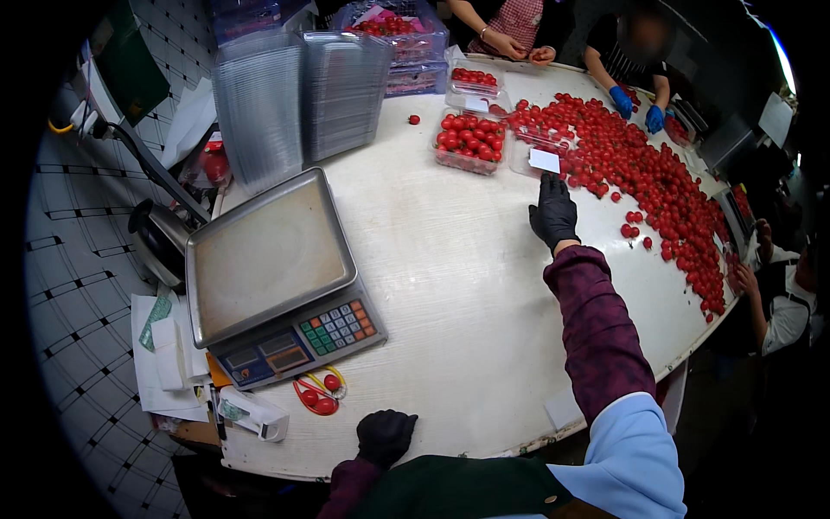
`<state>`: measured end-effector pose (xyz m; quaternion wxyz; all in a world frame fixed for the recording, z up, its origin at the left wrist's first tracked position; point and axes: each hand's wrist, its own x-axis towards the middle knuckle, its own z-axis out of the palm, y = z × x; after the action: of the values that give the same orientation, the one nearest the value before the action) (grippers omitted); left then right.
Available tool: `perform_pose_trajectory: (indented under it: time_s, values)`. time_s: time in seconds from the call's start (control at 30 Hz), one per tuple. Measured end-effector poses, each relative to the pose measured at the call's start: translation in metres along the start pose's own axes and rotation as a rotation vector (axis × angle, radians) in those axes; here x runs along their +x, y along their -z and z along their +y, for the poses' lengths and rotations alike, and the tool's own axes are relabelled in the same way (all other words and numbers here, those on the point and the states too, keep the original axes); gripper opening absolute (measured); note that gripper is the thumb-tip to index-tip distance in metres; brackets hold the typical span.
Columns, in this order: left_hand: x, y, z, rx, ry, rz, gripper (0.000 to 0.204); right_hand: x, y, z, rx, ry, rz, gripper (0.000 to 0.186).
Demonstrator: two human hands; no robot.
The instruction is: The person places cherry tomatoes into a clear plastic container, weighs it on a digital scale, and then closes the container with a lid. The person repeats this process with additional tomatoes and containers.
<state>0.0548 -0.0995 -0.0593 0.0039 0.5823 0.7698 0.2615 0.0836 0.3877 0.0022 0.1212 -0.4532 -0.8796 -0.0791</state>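
two hands in black gloves are at the white surface (432, 285). the right hand (553, 212) reaches far out, with its fingers stretched straight. its fingertips are at the near side of a clear box (522, 156) with a white label (544, 161). i cannot tell if they pinch the box or only touch it.

just left of that box, past the right hand, is a box of tomatoes (471, 141). a big pile of tomatoes (644, 177) spreads out ahead of the right hand and to its right. past the pile, a person's blue gloves (621, 102) are at work.

the left hand (386, 438) is curled up like a fist near the close edge, well apart from the right hand. to its left are red and yellow loops (321, 389) with round red bits. past the loops is a scale (275, 259), and past that stand tall stacks of clear tubs (259, 112).
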Motion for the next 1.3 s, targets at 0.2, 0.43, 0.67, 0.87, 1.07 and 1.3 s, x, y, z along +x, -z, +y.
perform_pose_trajectory:
  time_s: [0.2, 0.43, 0.67, 0.87, 1.07, 1.3]
  values:
    - [0.004, 0.011, 0.009, -0.002, 0.112, 0.024, 0.025, 0.046, -0.038, 0.036, -0.216, -0.251, -0.074, 0.051]
    - [0.005, 0.007, 0.008, -0.003, 0.105, 0.065, 0.027, 0.030, 0.048, 0.040, -0.213, 0.408, 0.280, 0.016]
    - [0.009, 0.004, 0.011, -0.012, 0.143, 0.101, 0.022, -0.107, 0.086, -0.083, -0.068, 0.839, 0.317, 0.006]
    - [0.010, 0.008, 0.009, -0.333, 0.353, 0.150, 0.016, -0.262, 0.130, -0.116, 0.389, 0.772, 0.250, 0.035]
    - [0.052, 0.018, -0.006, -1.011, 0.716, 0.123, 0.031, -0.297, 0.137, -0.042, 1.061, 0.138, 0.001, 0.047]
    - [0.104, -0.004, -0.020, -0.997, 0.537, 0.001, 0.044, -0.298, 0.077, -0.033, 1.603, -0.606, -0.526, 0.027]
